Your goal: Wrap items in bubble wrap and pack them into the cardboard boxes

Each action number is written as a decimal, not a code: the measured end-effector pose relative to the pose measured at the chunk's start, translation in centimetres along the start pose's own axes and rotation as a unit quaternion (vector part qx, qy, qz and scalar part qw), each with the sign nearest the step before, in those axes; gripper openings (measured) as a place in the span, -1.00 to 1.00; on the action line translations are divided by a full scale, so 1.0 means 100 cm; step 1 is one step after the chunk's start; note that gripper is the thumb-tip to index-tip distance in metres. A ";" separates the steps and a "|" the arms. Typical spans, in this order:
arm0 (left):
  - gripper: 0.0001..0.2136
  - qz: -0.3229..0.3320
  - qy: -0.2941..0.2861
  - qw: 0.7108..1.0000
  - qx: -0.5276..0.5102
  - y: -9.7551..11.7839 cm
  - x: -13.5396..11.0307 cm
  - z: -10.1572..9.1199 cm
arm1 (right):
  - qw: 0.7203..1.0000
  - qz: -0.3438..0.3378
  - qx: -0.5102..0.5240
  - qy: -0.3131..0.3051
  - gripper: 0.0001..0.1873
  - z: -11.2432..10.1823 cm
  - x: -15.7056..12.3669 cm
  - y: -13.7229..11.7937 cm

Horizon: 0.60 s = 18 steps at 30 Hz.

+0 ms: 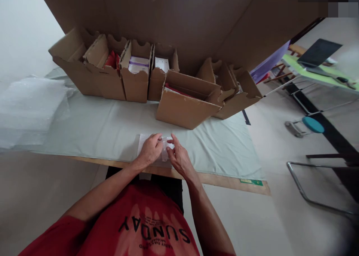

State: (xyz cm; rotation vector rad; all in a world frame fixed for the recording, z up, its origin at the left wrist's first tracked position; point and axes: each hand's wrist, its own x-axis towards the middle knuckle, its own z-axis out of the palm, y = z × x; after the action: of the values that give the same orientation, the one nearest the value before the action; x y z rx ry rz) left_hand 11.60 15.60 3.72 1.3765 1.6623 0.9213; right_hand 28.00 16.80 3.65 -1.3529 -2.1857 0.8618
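Observation:
A small piece of clear plastic, which looks like bubble wrap (165,155), lies near the table's front edge, between and under my hands. My left hand (150,149) rests on its left part with the fingers curled in and closed on the plastic. At its right side is my right hand (181,159), thumb and index finger spread apart, the other fingers partly bent. Whether anything is wrapped inside the plastic cannot be made out.
Several cardboard bins (137,85) line the back of the cloth-covered table (112,125), some with small boxes or red packets. One bin (187,108) stands forward. A stack of clear wrap sheets (28,110) lies at left. A blue-topped stool (313,124) stands right.

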 end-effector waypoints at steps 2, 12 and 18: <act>-0.68 0.029 0.020 0.996 0.084 0.002 -0.001 -0.002 | 1.000 -0.005 0.010 0.002 -0.37 0.002 0.001 0.001; -0.85 -0.016 -0.001 0.974 0.226 0.003 0.022 -0.003 | 0.988 0.113 0.068 0.085 -0.47 -0.010 0.006 0.016; -0.84 -0.013 -0.004 0.973 0.228 0.003 0.022 0.001 | 0.985 0.159 -0.038 0.045 -0.51 0.002 0.015 0.010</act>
State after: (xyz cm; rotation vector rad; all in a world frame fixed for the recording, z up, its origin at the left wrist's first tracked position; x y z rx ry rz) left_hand 11.54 17.83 3.74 1.6471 1.9600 0.5313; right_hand 27.85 18.41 2.85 -1.7763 -1.9817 0.8148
